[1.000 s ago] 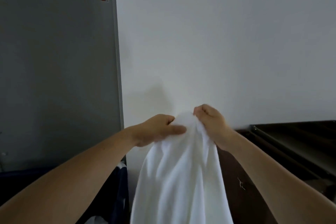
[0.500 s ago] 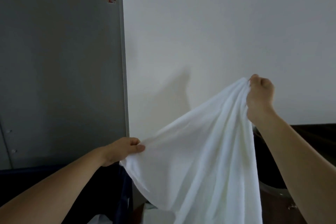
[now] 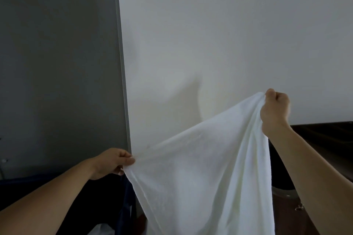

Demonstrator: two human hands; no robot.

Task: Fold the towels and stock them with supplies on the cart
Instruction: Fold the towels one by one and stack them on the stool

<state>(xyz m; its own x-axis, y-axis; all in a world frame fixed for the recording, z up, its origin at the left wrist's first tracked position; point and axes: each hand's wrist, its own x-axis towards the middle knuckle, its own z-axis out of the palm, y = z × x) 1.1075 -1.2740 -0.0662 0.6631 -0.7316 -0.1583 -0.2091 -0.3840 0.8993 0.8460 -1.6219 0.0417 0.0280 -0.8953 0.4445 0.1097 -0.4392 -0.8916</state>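
Now the fingers (image 3: 127,159) of the left hand (image 3: 111,164) are curled and pinch the edge of a white towel (image 3: 200,168), low, near the grey door panel (image 3: 57,63). The right hand (image 3: 275,110) is fisted round a bunched part of the same edge, higher and well apart to the right.

Between the 2 grips the top edge runs taut, sloping up from lower left to upper right. I take that line for the towel's long axis. The rest hangs in soft folds, in the air before the white wall (image 3: 210,34), its lower end out of view.

The step in hand looks like spreading the towel before its first fold. Next, the hands likely need to level out, find both corners and bring them together. No cart shows clearly; dark furniture (image 3: 324,139) stands at right.
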